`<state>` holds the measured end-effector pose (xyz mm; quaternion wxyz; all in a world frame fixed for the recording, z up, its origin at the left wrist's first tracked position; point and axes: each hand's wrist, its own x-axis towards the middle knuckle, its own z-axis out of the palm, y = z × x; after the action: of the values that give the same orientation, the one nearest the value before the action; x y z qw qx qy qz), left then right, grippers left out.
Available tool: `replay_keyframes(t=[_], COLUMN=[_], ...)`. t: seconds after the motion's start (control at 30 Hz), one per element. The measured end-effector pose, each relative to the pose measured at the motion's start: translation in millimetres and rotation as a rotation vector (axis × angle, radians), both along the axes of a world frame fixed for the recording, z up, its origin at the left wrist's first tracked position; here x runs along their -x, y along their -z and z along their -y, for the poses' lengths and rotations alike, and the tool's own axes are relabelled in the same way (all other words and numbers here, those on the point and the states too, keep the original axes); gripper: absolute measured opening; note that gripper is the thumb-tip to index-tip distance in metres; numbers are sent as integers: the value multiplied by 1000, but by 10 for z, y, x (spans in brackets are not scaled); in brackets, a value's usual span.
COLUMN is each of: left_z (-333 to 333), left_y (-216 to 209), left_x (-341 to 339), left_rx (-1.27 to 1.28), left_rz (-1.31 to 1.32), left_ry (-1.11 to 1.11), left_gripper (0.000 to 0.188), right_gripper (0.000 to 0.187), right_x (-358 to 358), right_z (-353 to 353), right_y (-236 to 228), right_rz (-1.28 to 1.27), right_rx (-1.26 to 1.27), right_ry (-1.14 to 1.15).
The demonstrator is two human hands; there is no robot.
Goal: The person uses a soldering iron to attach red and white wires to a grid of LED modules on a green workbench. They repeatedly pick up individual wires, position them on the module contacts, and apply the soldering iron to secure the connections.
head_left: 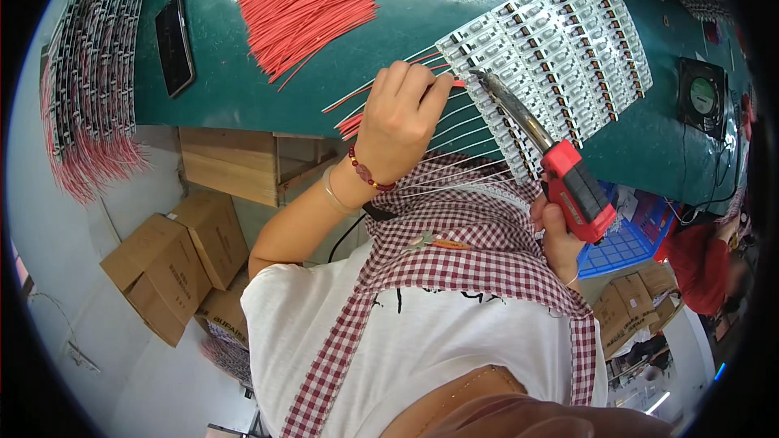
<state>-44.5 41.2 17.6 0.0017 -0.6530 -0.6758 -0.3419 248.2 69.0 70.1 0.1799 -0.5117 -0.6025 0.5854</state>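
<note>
I see my left hand (pixel 399 118) pinching 1 thin red wire (pixel 445 81) at the near edge of the white circuit-board panel (pixel 560 49). My right hand (pixel 560 239) grips the red-handled soldering iron (pixel 542 150), its tip just right of that wire's end, shaft running back toward me.

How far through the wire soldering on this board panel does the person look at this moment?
Done: white wires already hang from the near edge of the panel of small circuit boards. In hand: the left hand holds a red wire at the panel edge, and the right hand holds the red-handled soldering iron, tip there. Left: a large pile of loose red wires.
</note>
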Motion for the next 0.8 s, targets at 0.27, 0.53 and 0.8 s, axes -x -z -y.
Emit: replay_keyframes(t=[0.27,0.53,0.8], left_z=[-18,63,56], left_y=[-58,-78,-53], left_x=[-7,-38,-57], left_rx=[24,5,19], left_rz=[-29,-2,-15], left_ry=[2,60,51], left_gripper=[28,33,30], right_gripper=[53,22,17], right_x=[72,-82,-144], right_z=[12,41,57], right_y=[-7,25,114], right_rz=[-22,-101,42], right_rx=[-104,72,-27], right_ry=[7,1,-73])
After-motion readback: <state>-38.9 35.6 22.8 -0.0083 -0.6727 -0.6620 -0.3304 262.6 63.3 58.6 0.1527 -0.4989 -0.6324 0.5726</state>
